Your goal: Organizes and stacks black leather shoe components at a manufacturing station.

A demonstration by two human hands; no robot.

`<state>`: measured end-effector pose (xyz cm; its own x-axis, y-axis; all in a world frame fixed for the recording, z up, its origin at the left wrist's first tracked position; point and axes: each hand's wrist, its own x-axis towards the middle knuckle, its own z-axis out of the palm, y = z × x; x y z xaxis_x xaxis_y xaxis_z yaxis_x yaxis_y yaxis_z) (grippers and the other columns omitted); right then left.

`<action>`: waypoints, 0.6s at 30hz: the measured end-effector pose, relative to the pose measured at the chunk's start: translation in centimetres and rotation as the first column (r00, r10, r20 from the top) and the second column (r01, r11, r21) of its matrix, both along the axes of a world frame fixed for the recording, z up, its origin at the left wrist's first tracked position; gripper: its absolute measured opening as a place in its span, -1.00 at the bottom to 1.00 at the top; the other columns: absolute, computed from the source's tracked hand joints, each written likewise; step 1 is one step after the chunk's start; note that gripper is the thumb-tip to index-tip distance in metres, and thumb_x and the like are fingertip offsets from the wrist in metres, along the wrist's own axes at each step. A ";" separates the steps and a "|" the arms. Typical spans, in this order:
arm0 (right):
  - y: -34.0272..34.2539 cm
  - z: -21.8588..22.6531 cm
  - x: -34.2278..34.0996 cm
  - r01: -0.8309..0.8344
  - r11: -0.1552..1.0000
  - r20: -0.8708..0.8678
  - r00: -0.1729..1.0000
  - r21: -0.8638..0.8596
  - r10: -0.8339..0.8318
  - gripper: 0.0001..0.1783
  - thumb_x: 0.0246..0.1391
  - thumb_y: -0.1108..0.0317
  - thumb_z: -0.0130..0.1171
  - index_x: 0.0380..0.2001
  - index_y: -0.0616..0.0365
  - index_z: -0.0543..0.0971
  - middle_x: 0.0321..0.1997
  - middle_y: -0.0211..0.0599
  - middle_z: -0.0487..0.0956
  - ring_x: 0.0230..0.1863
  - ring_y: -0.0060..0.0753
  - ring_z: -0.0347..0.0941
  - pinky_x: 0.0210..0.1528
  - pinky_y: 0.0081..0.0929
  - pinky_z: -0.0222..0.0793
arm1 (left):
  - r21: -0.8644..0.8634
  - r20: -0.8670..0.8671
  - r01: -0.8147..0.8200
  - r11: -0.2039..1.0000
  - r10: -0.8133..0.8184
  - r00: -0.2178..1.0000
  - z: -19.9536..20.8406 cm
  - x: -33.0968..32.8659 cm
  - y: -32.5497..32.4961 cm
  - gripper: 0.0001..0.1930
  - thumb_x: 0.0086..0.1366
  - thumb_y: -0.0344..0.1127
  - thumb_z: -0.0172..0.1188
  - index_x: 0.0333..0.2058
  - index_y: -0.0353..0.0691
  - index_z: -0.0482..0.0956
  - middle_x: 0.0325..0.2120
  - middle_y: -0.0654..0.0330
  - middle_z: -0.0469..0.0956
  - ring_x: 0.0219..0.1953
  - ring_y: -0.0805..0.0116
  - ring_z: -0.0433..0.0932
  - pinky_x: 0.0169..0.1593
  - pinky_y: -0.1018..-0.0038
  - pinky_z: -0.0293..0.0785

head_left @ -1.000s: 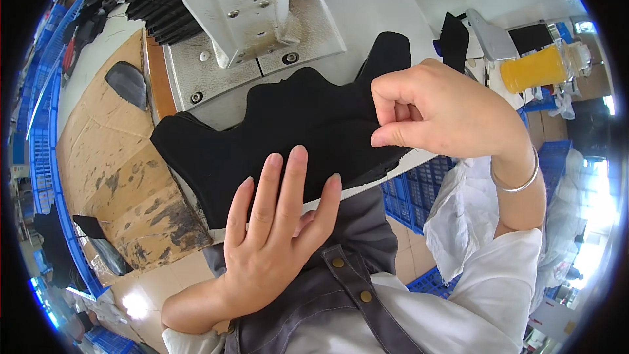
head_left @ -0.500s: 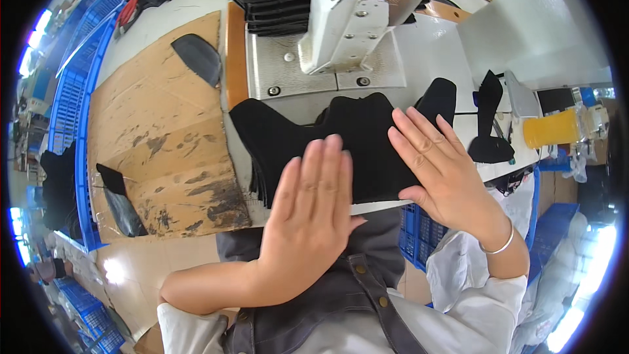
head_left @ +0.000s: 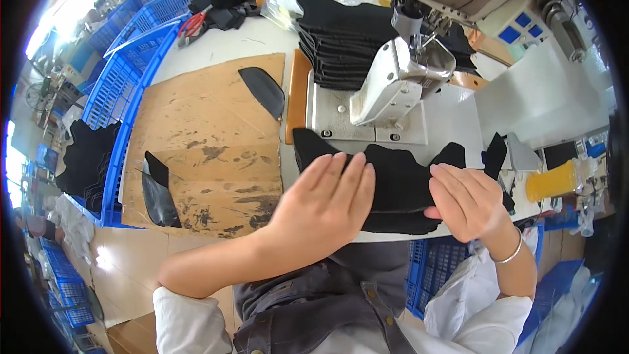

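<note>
Black fabric pieces [head_left: 403, 183], edges seemingly not yet flush, lie under an outstretched left hand [head_left: 327, 203] and straight-fingered right hand [head_left: 468, 202] in front of the sewing machine [head_left: 393, 88], another stack [head_left: 341, 33] behind it.

Cardboard [head_left: 196, 124] lies left of the cloth pieces [head_left: 403, 183] (machine [head_left: 392, 88] behind).

No word, number, brand or sign can be read here. On the far right, the machine's pale control panel [head_left: 506, 34] shows dark blue squares, with no lettering that can be made out. The marks on the cardboard sheet [head_left: 209, 101] at left are dark smudges and scuffs, not legible writing. Whether the yellow cylinder [head_left: 548, 185] at right bears any print is hard to tell, small as it is near the bent rim.
</note>
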<state>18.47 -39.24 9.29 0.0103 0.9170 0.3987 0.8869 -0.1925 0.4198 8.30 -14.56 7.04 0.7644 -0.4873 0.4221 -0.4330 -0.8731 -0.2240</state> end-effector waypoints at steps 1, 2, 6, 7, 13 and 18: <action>0.7 0.6 -0.2 -0.005 1.000 0.006 1.000 0.014 0.005 -0.62 0.11 0.12 0.15 -0.27 0.29 0.57 -0.26 -0.12 0.62 -0.19 -0.20 0.57 -0.23 -0.44 0.51 | -0.028 0.011 -0.022 0.999 0.023 1.000 1.5 -0.4 0.6 -0.60 0.09 -0.32 0.11 -0.09 -0.40 0.52 -0.05 0.00 0.53 -0.07 0.11 0.55 0.05 0.29 0.42; 1.7 1.1 -0.7 -0.014 0.997 -0.007 1.000 0.076 0.014 -0.63 0.12 0.13 0.14 -0.24 0.26 0.58 -0.23 -0.14 0.63 -0.17 -0.21 0.57 -0.22 -0.43 0.51 | -0.058 0.020 -0.040 0.997 0.042 0.999 3.1 -0.9 1.5 -0.62 0.07 -0.38 0.07 -0.10 -0.39 0.53 -0.10 0.01 0.56 -0.09 0.13 0.57 0.03 0.30 0.44; 1.9 1.3 -0.7 0.052 0.972 -0.141 0.990 0.231 -0.020 -0.63 0.10 0.22 0.15 -0.08 0.21 0.55 -0.08 -0.15 0.60 -0.07 -0.14 0.55 -0.15 -0.41 0.49 | -0.182 -0.027 -0.255 0.950 0.254 0.967 8.5 -3.1 8.3 -0.69 0.09 -0.50 0.04 -0.16 -0.36 0.55 -0.24 0.00 0.61 -0.20 0.09 0.61 -0.09 0.28 0.49; 1.5 1.1 -0.6 0.094 0.954 -0.227 0.973 0.285 -0.028 -0.62 0.08 0.27 0.17 -0.05 0.23 0.53 -0.05 -0.13 0.59 -0.05 -0.11 0.54 -0.13 -0.40 0.50 | -0.202 0.021 -0.315 0.927 0.326 0.945 9.3 -3.6 10.1 -0.69 0.13 -0.52 0.03 -0.13 -0.34 0.56 -0.23 -0.01 0.61 -0.17 0.04 0.60 -0.06 0.30 0.48; 1.3 -1.7 -2.0 0.183 0.947 -0.491 0.871 0.263 -0.032 -0.50 -0.16 0.45 0.26 -0.04 0.31 0.51 0.10 -0.03 0.49 0.07 -0.01 0.45 0.05 -0.25 0.44 | -0.174 0.438 -0.450 0.876 0.478 0.761 11.2 6.1 15.3 -0.66 0.28 -0.43 0.06 0.03 -0.06 0.49 -0.12 0.11 0.59 -0.11 0.12 0.58 -0.09 0.35 0.50; 2.7 -3.4 -3.5 0.131 0.977 -0.545 0.838 0.170 -0.018 -0.50 -0.20 0.45 0.29 -0.07 0.27 0.52 0.16 -0.05 0.44 0.16 -0.03 0.38 0.09 -0.19 0.38 | -0.034 0.377 -0.537 0.843 0.509 0.774 8.6 18.2 13.1 -0.88 0.16 -0.43 0.07 -0.37 -0.22 0.59 -0.31 0.07 0.60 -0.28 0.07 0.60 -0.29 0.24 0.55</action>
<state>15.01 -36.58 5.87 0.3399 0.8102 0.4775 0.9404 -0.2937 -0.1712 26.50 -1.47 15.62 0.7122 -0.0960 0.6953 0.2090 -0.9167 -0.3406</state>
